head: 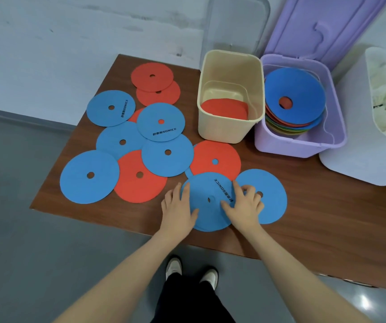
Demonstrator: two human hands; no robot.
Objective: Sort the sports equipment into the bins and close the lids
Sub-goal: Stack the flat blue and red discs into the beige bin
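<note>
1. Brown table (327,229): carries flat marker discs, blue and red, each with a small centre hole, plus two bins at its 1 o'clock corner.
2. Nearest blue disc (207,201): at the table's 6 o'clock edge, printed "SONICE", overlapping a second blue disc (273,197) at its 3 o'clock and a red disc (215,159) at its 12 o'clock.
3. Left hand (179,210): fingers straight, lying flat on that disc's 9 o'clock rim; grips nothing.
4. Right hand (245,206): on the disc's 3 o'clock side, index finger and thumb spread on its surface, other fingers curled; whether it has hold of the edge cannot be told.
5. Remaining discs: blue and red, overlapping, spread from 9 to 12 o'clock of the hands.
6. Cream bin (230,134): lid off, red discs lying at its bottom.
7. Purple bin (299,145): just beside the cream bin at its 3 o'clock, lid raised, holds a multicoloured stack topped by a blue disc.
</note>
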